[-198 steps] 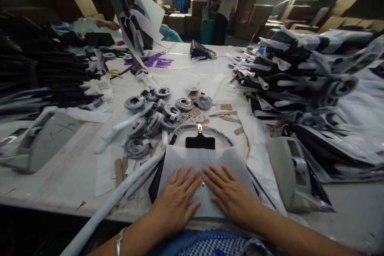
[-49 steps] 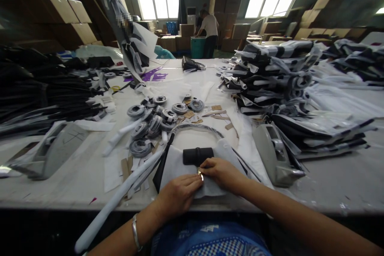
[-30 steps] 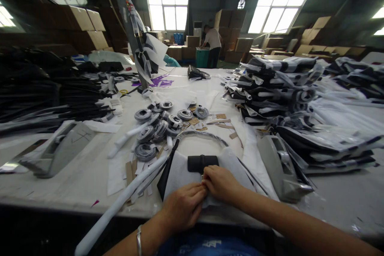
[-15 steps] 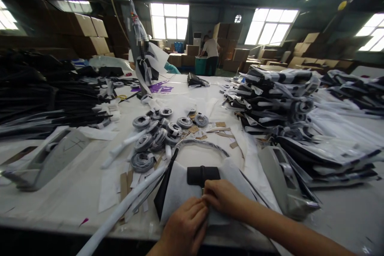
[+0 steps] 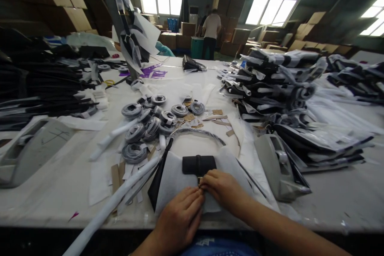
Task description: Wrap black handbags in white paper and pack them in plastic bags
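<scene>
So the black bag [image 5: 157, 184] is lying on the surface [image 5: 330, 204] right at the near edge, in front of the person; a thin white sheet [image 5: 172, 178] covers most of its front, with the dark flap [image 5: 199, 165] sitting over it; the wrapped handle [image 5: 207, 132] arches out on the far side. The right hand [image 5: 223, 190] has its fingers curled and pinching the small gold clasp [image 5: 199, 182] just below the flap; the left hand [image 5: 181, 216] has its fingers pressed together, tips up against the same spot, though I can't tell if they're gripping anything since the undersides are hidden.

Handling-wise, I'd guess the bag is pretty light and soft-bodied, so it'd probably sag if lifted by one corner; the flap looks stiffer; the sheet looks papery, likely to slide or crease if you drag on it; the clasp is shiny and tiny, so probably slick and easy to scratch, fingertips only imo. For moving the whole thing I'd hold both sides of the body; the handle's wrap could slip under a grip.
</scene>
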Tool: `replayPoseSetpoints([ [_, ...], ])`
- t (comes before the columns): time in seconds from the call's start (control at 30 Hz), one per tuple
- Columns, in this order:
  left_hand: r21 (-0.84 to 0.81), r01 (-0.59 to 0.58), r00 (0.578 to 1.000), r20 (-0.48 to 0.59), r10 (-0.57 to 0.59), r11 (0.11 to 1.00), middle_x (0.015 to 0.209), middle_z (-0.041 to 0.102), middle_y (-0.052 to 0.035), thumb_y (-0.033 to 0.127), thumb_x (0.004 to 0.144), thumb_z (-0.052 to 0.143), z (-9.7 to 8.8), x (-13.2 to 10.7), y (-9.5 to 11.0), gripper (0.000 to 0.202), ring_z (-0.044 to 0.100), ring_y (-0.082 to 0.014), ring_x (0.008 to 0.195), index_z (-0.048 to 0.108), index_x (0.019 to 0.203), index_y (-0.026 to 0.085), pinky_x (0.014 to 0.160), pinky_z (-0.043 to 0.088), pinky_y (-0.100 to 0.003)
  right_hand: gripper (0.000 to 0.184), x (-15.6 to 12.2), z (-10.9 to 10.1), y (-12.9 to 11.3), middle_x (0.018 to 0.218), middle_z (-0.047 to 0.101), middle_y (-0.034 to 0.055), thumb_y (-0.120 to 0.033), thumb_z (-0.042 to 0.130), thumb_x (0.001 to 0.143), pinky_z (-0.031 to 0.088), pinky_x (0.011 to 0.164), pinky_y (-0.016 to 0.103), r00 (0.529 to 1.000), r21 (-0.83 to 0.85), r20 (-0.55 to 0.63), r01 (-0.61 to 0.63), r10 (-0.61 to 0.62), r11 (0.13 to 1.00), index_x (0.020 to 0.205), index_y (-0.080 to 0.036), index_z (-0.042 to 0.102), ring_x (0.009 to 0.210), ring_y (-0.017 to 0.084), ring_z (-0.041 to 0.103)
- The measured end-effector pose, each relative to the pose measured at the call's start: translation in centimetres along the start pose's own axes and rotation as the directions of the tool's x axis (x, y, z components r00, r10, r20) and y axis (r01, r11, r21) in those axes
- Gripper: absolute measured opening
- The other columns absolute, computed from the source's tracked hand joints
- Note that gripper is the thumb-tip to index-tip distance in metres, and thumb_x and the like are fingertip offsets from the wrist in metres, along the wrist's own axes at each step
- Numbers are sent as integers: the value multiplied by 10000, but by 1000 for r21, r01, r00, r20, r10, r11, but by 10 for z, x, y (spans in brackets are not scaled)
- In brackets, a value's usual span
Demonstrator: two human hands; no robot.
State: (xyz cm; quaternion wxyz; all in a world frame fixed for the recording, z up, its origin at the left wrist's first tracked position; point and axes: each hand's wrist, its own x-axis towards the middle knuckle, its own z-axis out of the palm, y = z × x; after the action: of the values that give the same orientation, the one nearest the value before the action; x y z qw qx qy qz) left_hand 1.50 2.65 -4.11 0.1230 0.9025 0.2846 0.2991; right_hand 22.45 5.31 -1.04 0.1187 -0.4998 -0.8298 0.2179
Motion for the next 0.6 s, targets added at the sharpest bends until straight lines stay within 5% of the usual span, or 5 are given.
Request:
replayPoseSetpoints([
  [0.1, 94, -61, 998, 2, 61, 994, 1292, 668, -95, 124, 912, 491, 3, -2, -3, 415, 623, -212, 1213, 589, 1315, 132, 1059, 499, -346, 107, 3, 0, -1, 884, 701, 51, -160, 604, 917, 487, 753, 273, 999, -55, 33, -23, 25, 998, 894, -174, 707, 848, 189, 649],
  [0.23, 199, -137, 990, -2, 140, 970, 1327, 646, -85, 114, 919, 484, 9, -6, -12, 414, 582, -205, 1264, 597, 1317, 125, 1064, 482, -308, 145, 7, -26, 3, 895, 724, 21, -209, 590, 941, 491, 751, 236, 992, 24, 106, 68, -70, 997, 971, -218, 731, 832, 162, 670],
  [0.37, 228, -176, 983, -13, 184, 958, 1269, 678, -83, 125, 935, 455, 11, -7, -15, 387, 583, -199, 1262, 619, 1286, 113, 1076, 472, -305, 193, 18, -51, 9, 982, 733, 36, -245, 555, 974, 504, 839, 257, 997, 84, -63, 51, -46, 995, 1080, -228, 715, 903, 168, 679],
  [0.43, 246, -180, 981, -25, 192, 952, 1238, 694, -78, 138, 942, 448, 13, -7, -15, 370, 588, -199, 1253, 634, 1261, 111, 1082, 469, -311, 229, 24, -49, 12, 1074, 722, 63, -227, 553, 970, 509, 898, 290, 992, 76, -112, 67, -58, 995, 1154, -214, 689, 980, 187, 668],
  [0.6, 319, -133, 971, -149, 188, 938, 1180, 717, -12, 188, 948, 499, 25, -8, -16, 282, 592, -182, 1243, 690, 1156, 185, 1183, 335, -380, 343, 22, -16, 13, 1316, 642, 97, -126, 594, 902, 456, 1065, 414, 971, -6, -11, 238, -238, 971, 1228, -204, 669, 1265, 272, 535],
])
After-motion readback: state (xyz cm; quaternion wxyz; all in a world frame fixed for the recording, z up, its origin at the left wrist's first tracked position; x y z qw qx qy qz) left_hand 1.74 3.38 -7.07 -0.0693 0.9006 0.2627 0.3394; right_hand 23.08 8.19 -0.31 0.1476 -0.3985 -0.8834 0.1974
